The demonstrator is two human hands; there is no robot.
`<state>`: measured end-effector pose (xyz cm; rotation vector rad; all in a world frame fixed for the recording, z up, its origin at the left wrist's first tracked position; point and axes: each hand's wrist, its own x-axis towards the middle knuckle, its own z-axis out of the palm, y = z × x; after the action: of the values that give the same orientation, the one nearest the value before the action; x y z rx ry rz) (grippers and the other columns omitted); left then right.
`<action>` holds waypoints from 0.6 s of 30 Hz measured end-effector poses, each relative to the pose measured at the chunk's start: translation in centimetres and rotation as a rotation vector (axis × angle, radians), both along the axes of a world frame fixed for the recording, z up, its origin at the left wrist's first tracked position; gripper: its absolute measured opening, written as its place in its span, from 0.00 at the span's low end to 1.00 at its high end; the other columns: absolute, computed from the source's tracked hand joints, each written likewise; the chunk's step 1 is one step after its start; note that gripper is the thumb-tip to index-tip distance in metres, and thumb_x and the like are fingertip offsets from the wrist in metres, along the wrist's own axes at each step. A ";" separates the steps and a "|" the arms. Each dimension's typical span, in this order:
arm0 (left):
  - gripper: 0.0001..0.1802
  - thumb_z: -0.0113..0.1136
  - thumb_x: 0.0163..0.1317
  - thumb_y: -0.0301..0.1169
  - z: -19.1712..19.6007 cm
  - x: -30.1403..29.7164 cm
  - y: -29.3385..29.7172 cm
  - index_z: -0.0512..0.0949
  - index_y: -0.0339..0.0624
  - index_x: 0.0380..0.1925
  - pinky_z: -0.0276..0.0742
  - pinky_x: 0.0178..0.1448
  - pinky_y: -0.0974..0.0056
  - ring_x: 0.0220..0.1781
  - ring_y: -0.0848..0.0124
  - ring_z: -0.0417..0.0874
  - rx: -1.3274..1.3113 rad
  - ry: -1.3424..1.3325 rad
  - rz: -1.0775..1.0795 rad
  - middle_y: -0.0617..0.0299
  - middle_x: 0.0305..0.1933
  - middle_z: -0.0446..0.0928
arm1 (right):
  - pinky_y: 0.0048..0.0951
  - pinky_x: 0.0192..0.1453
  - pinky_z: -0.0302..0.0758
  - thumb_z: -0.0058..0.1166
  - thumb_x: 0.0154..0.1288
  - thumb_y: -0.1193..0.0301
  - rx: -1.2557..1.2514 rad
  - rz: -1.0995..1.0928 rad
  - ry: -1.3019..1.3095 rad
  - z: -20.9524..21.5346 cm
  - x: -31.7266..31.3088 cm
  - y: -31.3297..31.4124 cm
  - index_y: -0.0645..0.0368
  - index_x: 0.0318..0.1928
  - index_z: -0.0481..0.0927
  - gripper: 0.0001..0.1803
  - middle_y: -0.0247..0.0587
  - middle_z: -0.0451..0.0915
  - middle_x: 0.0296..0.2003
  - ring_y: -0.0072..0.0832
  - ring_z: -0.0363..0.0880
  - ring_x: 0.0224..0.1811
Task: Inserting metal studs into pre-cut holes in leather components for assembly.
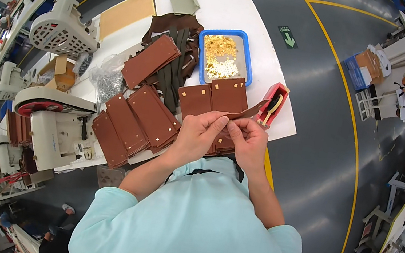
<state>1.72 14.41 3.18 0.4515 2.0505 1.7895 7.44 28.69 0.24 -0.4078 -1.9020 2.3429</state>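
Left hand (200, 132) and right hand (248, 141) both pinched shut on one brown leather strip (244, 114), fingertips meeting just above the person's chest. Strip's long axis runs up and right from the pinch, free end toward the red tape dispenser (273, 104); right hand is nearer that end. Beyond the strip: two leather panels (213, 97), then the blue tray (224, 55) of gold fittings on the worktop (245, 9).
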 end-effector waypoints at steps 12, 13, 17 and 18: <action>0.14 0.54 0.71 0.32 -0.7 0.3 -0.7 0.81 0.33 0.46 0.79 0.40 0.69 0.36 0.75 0.84 -0.095 0.153 0.025 0.55 0.34 0.85 | 0.23 0.38 0.83 0.58 0.67 0.76 0.050 -0.019 -0.106 0.6 -0.3 0.0 0.70 0.34 0.81 0.07 0.41 0.84 0.30 0.21 0.83 0.30; 0.14 0.54 0.71 0.32 -1.4 0.1 -0.8 0.81 0.32 0.46 0.78 0.39 0.69 0.36 0.75 0.83 0.021 0.067 0.039 0.57 0.34 0.85 | 0.22 0.35 0.83 0.59 0.67 0.75 0.129 0.003 -0.159 0.6 -0.3 0.2 0.69 0.33 0.81 0.07 0.41 0.84 0.29 0.20 0.83 0.28; 0.14 0.54 0.72 0.31 -2.6 -1.2 -1.1 0.81 0.30 0.44 0.80 0.40 0.70 0.38 0.77 0.82 0.238 -0.167 0.107 0.63 0.37 0.83 | 0.19 0.30 0.77 0.64 0.64 0.69 0.102 -0.010 -0.216 0.1 -0.5 1.4 0.67 0.33 0.82 0.11 0.39 0.84 0.27 0.19 0.81 0.25; 0.14 0.54 0.72 0.31 -2.4 -1.4 -1.3 0.81 0.30 0.44 0.80 0.40 0.70 0.38 0.77 0.82 0.239 -0.163 0.104 0.63 0.37 0.83 | 0.19 0.29 0.76 0.64 0.64 0.69 0.070 -0.044 -0.218 -0.8 -0.5 2.4 0.66 0.33 0.82 0.11 0.38 0.84 0.26 0.19 0.80 0.24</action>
<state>0.30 13.14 0.82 0.2575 1.7879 2.0717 6.99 31.08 -0.52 -0.7173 -2.0357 2.2780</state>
